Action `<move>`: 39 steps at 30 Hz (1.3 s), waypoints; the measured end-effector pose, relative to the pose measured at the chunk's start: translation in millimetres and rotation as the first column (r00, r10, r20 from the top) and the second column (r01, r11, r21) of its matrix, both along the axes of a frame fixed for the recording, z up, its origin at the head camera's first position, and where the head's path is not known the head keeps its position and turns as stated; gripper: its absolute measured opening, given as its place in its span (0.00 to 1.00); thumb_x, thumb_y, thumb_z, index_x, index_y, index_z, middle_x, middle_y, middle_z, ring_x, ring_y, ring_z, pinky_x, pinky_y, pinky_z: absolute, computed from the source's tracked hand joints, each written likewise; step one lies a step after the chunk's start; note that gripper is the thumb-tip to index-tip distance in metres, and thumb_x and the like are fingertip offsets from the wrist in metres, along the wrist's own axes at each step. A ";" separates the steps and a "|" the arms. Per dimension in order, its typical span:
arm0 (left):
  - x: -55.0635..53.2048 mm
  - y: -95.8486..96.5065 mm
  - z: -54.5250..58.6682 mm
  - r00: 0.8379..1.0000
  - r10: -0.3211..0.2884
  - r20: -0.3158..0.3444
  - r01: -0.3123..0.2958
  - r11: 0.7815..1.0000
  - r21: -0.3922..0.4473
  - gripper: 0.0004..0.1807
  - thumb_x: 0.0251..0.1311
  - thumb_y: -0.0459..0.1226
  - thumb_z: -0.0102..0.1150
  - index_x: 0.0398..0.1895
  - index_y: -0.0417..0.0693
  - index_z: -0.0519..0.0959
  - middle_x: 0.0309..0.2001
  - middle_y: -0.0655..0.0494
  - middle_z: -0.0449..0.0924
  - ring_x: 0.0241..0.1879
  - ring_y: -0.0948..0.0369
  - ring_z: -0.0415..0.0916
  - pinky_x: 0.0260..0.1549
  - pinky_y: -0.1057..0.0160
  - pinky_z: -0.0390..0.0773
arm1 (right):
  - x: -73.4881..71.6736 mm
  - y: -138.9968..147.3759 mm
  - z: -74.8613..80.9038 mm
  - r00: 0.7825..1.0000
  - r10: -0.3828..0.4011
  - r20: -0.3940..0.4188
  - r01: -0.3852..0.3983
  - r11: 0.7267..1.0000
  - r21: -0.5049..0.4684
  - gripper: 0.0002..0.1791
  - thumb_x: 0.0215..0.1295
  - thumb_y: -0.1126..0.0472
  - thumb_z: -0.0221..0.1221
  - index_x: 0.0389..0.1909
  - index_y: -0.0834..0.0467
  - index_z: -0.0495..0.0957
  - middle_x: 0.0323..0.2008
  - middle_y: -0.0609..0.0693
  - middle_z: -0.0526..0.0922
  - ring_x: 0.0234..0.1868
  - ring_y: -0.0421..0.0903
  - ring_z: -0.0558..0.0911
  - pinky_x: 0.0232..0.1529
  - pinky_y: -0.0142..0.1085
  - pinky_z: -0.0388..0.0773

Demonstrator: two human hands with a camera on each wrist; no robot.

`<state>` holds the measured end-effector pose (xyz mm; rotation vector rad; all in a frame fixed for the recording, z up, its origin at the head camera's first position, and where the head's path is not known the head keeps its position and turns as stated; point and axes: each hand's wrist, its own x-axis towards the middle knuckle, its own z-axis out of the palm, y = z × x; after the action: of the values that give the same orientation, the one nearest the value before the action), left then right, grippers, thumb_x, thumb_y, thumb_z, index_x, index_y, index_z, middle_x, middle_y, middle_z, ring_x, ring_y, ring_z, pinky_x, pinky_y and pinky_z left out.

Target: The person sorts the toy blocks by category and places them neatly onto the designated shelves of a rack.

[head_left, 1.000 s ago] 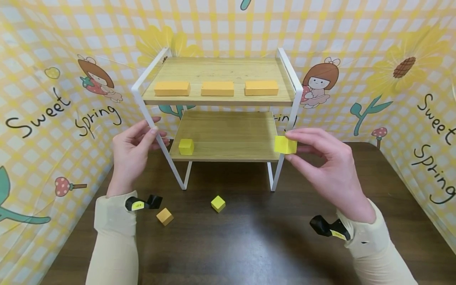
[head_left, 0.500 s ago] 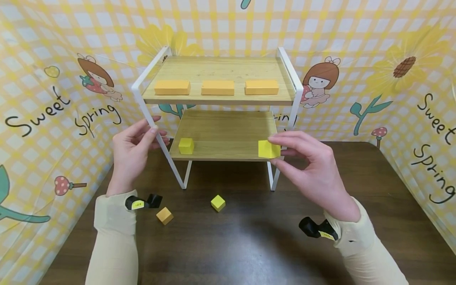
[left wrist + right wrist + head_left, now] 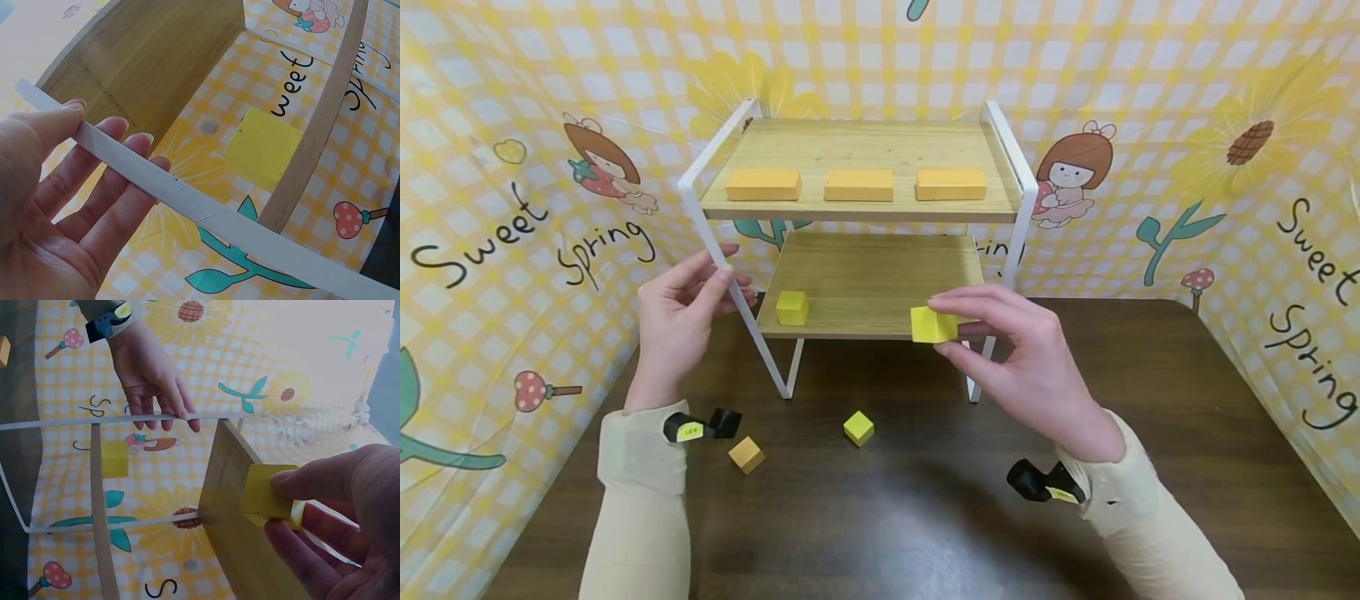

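My right hand point(image 3: 1030, 367) pinches a yellow cube point(image 3: 933, 325) between thumb and fingertips, in front of the lower shelf board point(image 3: 872, 275) and right of its middle. My left hand point(image 3: 681, 317) holds the white left front post point(image 3: 741, 300) of the two-tier shelf. In the left wrist view the thumb lies over the post point(image 3: 169, 184) and the fingers pass behind it. Another yellow cube point(image 3: 792, 308) sits at the left end of the lower board. Three orange blocks point(image 3: 763, 185) stand in a row along the front of the top board point(image 3: 865, 142).
On the dark wooden table point(image 3: 880, 525), in front of the shelf, lie a yellow cube point(image 3: 859, 428) and an orange cube point(image 3: 747, 456). A checked cloth point(image 3: 1210, 250) with printed flowers and figures encloses the back and sides.
My right hand has moved left with the yellow cube, from the right post to before the lower board, and slightly lower. My left hand keeps its hold on the post.
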<state>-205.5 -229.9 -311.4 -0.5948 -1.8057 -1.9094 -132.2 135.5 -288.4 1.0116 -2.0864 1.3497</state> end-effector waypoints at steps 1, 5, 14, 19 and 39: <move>0.0 0.1 0.0 1.000 0.000 0.001 0.000 1.000 0.001 0.14 0.70 0.30 0.61 0.55 0.32 0.83 0.32 0.41 0.85 0.30 0.54 0.87 0.34 0.60 0.88 | -0.6 -1.6 -0.6 1.000 0.002 0.007 -0.002 1.000 0.002 0.26 0.53 0.79 0.72 0.54 0.60 0.85 0.53 0.47 0.83 0.51 0.46 0.83 0.46 0.40 0.87; 0.1 0.3 0.0 1.000 -0.004 0.000 0.004 1.000 0.005 0.14 0.70 0.29 0.61 0.55 0.32 0.83 0.32 0.41 0.85 0.30 0.54 0.87 0.34 0.60 0.88 | -4.1 -8.2 -3.8 0.999 0.013 0.038 -0.014 1.000 0.008 0.25 0.55 0.77 0.72 0.55 0.58 0.85 0.53 0.46 0.83 0.53 0.45 0.82 0.48 0.38 0.86; 0.6 0.0 0.4 1.000 -0.005 -0.002 0.005 1.000 0.009 0.15 0.70 0.30 0.61 0.56 0.31 0.82 0.32 0.43 0.86 0.30 0.55 0.87 0.34 0.61 0.88 | -24.0 -29.4 -12.5 0.994 0.052 0.095 -0.055 0.998 0.030 0.23 0.59 0.74 0.71 0.56 0.58 0.85 0.53 0.46 0.83 0.53 0.43 0.82 0.47 0.36 0.86; 0.6 0.2 -0.2 1.000 -0.009 0.000 0.009 1.000 0.013 0.15 0.70 0.29 0.61 0.56 0.31 0.82 0.32 0.43 0.86 0.30 0.54 0.87 0.35 0.61 0.88 | -37.8 -43.6 -17.3 0.992 0.052 0.116 -0.058 0.997 0.046 0.22 0.61 0.72 0.71 0.56 0.59 0.85 0.53 0.46 0.82 0.53 0.42 0.81 0.46 0.35 0.86; 0.6 0.9 0.6 1.000 0.008 0.006 -0.008 1.000 0.001 0.15 0.70 0.31 0.61 0.56 0.32 0.83 0.33 0.44 0.86 0.30 0.55 0.87 0.34 0.62 0.88 | -79.8 -91.7 -8.4 0.944 -0.091 0.316 0.000 0.961 0.277 0.20 0.66 0.66 0.67 0.58 0.59 0.83 0.56 0.51 0.82 0.46 0.42 0.85 0.44 0.28 0.83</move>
<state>-204.9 -229.1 -310.9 -0.5813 -1.8088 -1.9087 -211.9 43.8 -296.8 0.8821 -2.5860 1.3012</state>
